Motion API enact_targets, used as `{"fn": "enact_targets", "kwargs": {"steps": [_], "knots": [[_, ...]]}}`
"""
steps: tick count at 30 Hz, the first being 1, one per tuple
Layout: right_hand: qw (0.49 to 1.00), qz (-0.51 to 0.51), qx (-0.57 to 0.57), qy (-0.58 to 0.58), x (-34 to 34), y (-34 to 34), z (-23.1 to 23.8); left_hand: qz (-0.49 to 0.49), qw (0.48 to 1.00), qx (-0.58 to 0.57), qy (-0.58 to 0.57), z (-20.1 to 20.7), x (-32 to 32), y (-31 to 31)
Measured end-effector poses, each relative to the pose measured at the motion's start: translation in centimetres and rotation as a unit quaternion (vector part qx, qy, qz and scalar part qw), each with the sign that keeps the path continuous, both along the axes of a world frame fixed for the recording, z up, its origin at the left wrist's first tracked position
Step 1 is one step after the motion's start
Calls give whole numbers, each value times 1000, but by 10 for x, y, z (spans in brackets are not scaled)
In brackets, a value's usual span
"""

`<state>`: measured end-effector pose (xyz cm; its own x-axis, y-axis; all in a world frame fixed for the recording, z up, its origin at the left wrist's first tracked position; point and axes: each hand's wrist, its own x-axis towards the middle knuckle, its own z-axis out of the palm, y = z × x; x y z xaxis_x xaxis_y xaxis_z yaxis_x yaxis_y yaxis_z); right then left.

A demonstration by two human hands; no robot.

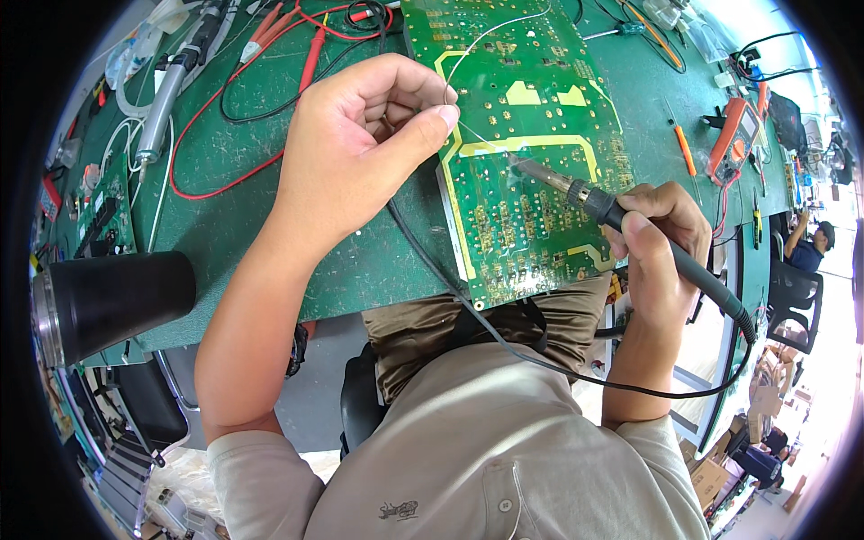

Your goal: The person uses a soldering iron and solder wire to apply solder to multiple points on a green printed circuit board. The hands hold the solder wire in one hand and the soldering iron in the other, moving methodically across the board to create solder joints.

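A large green circuit board (531, 117) with bare yellow-gold tracks lies on the green bench in front of me. My left hand (369, 121) pinches a thin silvery solder wire (486, 36) between thumb and forefinger; its short end points down to the board's wide track. In my right hand (661, 238) is a soldering iron (598, 200), gripped like a pen, with its tip meeting the board close to the wire's end. Whether tip and wire touch is too small to tell. The iron's black cable (540, 362) loops across my lap and up under my left wrist.
Red and black test leads (313, 56) lie at the back left, near a grey cylindrical tool (162, 117). A black tumbler (121, 297) rests at the left edge. To the right are an orange screwdriver (684, 148) and a red multimeter (736, 139). Other people are far right.
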<state>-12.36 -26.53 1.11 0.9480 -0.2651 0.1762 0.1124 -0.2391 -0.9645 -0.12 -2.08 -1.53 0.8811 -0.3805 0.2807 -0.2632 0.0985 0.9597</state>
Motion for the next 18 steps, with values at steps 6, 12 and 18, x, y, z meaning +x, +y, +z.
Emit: {"fn": "enact_targets", "kwargs": {"steps": [6,12,18], "knots": [[1000,-2,-1,-9,-2,4,0,-13,1000,17,0,1,1,3],[1000,-1,10,-15,0,5,0,-2,1000,1,-1,0,0,-1],[999,4,33,-15,-1,7,0,-1,1000,-7,-4,-1,0,0]]}}
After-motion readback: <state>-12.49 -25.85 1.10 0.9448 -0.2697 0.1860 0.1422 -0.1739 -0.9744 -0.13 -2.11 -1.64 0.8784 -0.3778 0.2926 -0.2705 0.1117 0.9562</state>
